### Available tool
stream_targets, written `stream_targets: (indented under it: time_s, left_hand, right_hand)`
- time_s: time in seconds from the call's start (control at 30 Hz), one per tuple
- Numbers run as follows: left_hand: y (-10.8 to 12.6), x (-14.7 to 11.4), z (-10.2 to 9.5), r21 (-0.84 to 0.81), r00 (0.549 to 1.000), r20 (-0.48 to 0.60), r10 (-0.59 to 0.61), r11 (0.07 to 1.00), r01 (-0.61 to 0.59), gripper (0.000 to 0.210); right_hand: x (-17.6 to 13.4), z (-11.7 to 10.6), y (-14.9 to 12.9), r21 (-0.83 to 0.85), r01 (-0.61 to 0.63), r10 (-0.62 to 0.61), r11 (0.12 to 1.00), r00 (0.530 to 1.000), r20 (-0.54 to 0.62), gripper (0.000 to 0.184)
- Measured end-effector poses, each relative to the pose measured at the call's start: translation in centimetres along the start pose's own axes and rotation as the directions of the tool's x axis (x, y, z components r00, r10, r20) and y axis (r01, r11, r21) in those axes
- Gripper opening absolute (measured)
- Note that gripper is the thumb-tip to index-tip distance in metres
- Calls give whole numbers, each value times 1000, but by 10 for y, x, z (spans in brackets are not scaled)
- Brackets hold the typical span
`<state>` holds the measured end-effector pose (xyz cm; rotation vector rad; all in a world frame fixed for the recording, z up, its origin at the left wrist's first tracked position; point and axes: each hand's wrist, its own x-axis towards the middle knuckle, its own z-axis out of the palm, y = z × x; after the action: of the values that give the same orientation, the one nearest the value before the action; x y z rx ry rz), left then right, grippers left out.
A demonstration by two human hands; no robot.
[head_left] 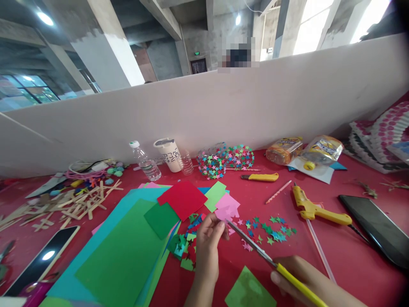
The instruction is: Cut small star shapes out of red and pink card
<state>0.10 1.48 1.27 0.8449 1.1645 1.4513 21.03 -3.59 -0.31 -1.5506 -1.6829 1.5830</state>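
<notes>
My left hand (209, 245) is closed, thumb and fingers pinched at the edge of a piece of pink paper (228, 211). My right hand (302, 277) grips scissors (255, 247) with yellow handles, seen nearly edge-on. Their tips reach the pink paper beside my left fingertips; whether the blades are parted is unclear. Small paper stars (275, 232) in green, blue and pink lie scattered to the right. Cut scraps (183, 247) sit left of my left wrist. A green paper square (251, 290) lies between my forearms.
Large green sheets (118, 251) and a red sheet (182, 198) spread to the left. Behind are bottles (147, 164), a cup (169, 155), star-covered shapes (226, 160) and a yellow cutter (260, 177). A glue gun (316, 209) and dark phone (373, 226) lie right; sticks (86, 200) lie left.
</notes>
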Motion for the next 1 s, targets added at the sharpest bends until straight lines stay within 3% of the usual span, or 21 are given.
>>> stream_targets:
  time_s: [0.27,0.5,0.8,1.0]
  left_hand:
    - [1,-2,3,-4,1000,2,-30,1000,30,17]
    - [1,0,1,67,998,44,41,997,-44,23]
    - [3,3,-8,118,992,117,42,991,-56,24]
    - [6,3,-7,140,991,124,46,988,-63,24]
  right_hand:
    - [-2,3,9,-28,2,-3,1000,1000,-20,76]
    - [-6,-1,9,-100,10,-15,995,999,-42,74]
    - [-4,-7,-6,22,-57,55,998,995,84,75]
    - [-5,-10,-12,19,1,-3,1000,996,84,70]
